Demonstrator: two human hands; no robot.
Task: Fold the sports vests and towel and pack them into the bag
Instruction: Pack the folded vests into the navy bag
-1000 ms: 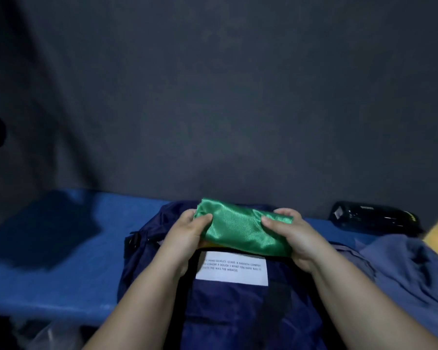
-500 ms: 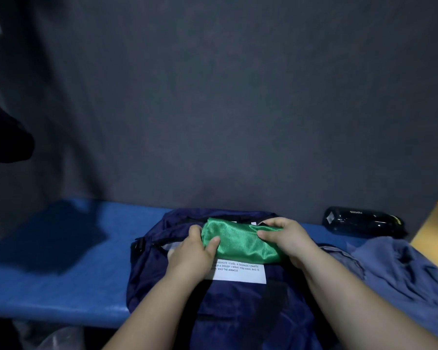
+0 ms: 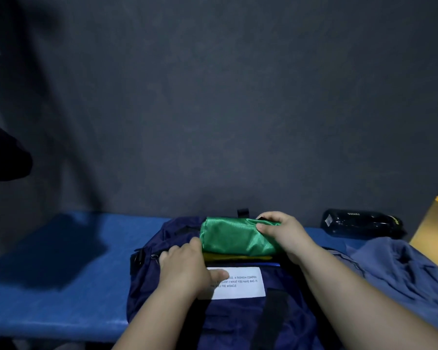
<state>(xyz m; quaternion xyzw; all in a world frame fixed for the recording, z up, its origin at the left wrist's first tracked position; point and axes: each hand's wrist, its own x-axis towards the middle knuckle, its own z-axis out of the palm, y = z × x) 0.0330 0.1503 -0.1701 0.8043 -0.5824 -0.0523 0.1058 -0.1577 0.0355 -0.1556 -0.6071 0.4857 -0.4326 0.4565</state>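
Gripping the green vest [image 3: 234, 239], centre frame, the right hand [image 3: 285, 234] clasps this light, probably slippery bundle across its folds while the left hand [image 3: 185, 272] pinches the lip of the bag [image 3: 238, 323].

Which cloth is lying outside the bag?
The crumpled grey-blue cloth at right; the green vest and yellow fabric beneath it sit in the mouth of the bag.

a blue bench [image 3: 61, 286] carries a navy bag [image 3: 238, 324], a grey-blue cloth [image 3: 402, 269] and a dark bottle [image 3: 359, 223].
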